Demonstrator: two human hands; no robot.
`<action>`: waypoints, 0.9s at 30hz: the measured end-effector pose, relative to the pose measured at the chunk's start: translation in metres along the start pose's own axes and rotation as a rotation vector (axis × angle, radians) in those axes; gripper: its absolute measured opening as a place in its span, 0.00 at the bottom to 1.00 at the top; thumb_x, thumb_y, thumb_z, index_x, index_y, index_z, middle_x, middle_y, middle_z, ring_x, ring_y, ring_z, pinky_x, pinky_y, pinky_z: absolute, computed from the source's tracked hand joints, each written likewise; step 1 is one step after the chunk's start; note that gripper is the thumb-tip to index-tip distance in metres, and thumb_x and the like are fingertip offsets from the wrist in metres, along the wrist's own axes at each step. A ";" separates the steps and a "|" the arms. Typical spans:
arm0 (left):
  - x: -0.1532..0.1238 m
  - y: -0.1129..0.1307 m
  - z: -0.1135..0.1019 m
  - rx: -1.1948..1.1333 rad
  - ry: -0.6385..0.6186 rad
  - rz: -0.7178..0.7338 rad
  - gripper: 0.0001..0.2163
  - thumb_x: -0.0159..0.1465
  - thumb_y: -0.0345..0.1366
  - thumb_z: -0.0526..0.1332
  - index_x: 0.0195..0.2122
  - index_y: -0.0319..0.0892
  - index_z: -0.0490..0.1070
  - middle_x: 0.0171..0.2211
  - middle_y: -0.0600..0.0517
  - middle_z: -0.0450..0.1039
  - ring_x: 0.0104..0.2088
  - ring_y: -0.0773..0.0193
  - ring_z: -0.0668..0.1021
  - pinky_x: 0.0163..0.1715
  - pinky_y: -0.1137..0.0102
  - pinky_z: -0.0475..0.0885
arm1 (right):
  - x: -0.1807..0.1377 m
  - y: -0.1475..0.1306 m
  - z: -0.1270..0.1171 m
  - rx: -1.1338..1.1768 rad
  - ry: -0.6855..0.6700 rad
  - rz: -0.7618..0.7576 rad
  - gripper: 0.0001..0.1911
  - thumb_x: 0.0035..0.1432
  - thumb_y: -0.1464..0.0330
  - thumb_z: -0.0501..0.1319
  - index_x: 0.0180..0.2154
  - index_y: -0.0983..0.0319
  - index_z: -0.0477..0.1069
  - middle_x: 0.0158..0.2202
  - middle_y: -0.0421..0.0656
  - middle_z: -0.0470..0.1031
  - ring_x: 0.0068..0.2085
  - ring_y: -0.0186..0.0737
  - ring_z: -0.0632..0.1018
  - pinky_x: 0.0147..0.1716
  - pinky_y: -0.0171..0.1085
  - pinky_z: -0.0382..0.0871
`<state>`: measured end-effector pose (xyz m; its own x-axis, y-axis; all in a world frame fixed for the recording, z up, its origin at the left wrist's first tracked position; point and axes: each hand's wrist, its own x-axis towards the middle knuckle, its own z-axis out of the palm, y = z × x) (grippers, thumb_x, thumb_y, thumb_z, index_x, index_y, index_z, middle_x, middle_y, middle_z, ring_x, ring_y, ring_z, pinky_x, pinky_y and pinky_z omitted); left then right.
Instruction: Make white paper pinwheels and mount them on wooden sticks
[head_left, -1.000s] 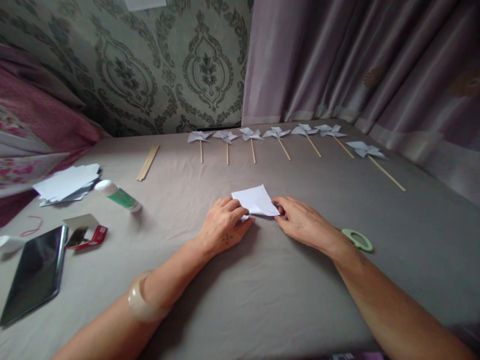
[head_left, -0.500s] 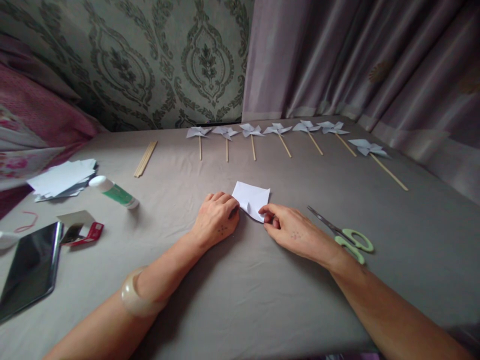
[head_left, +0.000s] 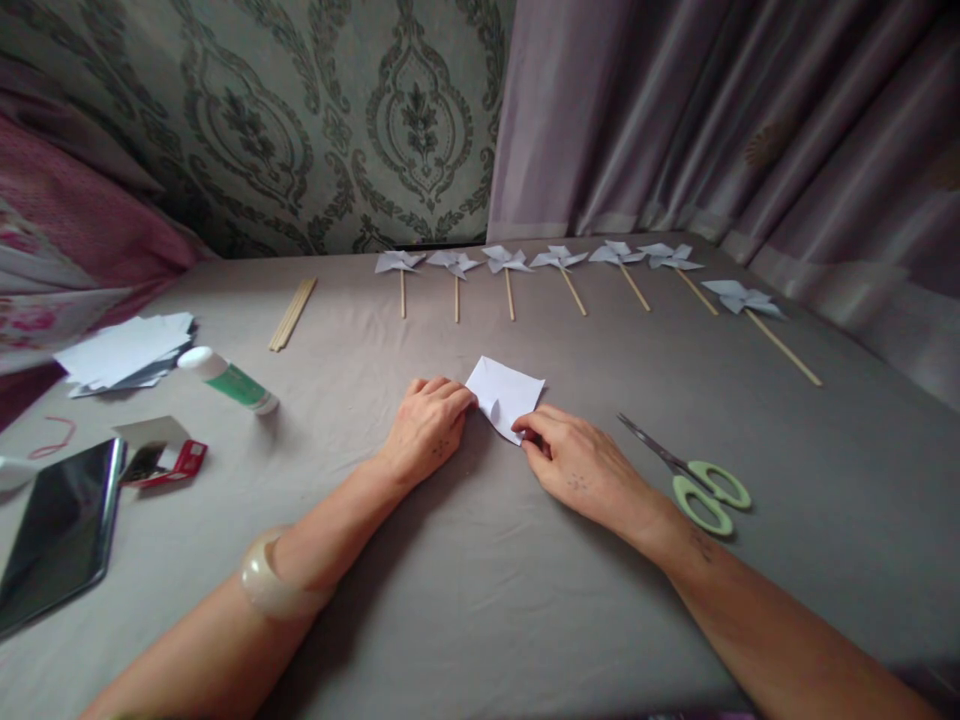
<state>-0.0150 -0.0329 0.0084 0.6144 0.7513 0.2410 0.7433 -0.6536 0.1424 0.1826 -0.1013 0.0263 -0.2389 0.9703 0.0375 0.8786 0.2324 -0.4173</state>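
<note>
A small white paper square (head_left: pixel 506 394) lies flat on the grey cloth in front of me, partly folded. My left hand (head_left: pixel 426 430) rests curled on the cloth, its fingertips pressing the paper's left edge. My right hand (head_left: pixel 576 465) pinches the paper's near corner between thumb and fingers. A pale bangle (head_left: pixel 270 590) sits on my left forearm.
Green-handled scissors (head_left: pixel 694 482) lie just right of my right hand. Several paper pinwheels on sticks (head_left: pixel 559 265) line the far edge, with a bundle of sticks (head_left: pixel 292 312). At left are a glue stick (head_left: pixel 229 381), paper stack (head_left: pixel 124 350), red packet (head_left: pixel 161 455) and phone (head_left: pixel 56 530).
The paper has been turned and folded down flatter. My right hand slid left to its near corner, uncovering the scissors. My left hand stayed on the left edge.
</note>
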 end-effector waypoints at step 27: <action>0.003 -0.012 0.007 -0.116 0.056 0.063 0.13 0.65 0.28 0.50 0.39 0.41 0.74 0.38 0.47 0.77 0.39 0.60 0.77 0.43 0.64 0.71 | 0.011 0.023 -0.008 -0.100 0.019 -0.256 0.09 0.63 0.70 0.58 0.45 0.60 0.72 0.50 0.45 0.71 0.49 0.41 0.74 0.45 0.37 0.69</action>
<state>-0.0196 -0.0220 0.0006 0.6408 0.7042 0.3058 0.6663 -0.7080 0.2341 0.2034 -0.0849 0.0239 -0.4513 0.8801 0.1472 0.8274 0.4745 -0.3004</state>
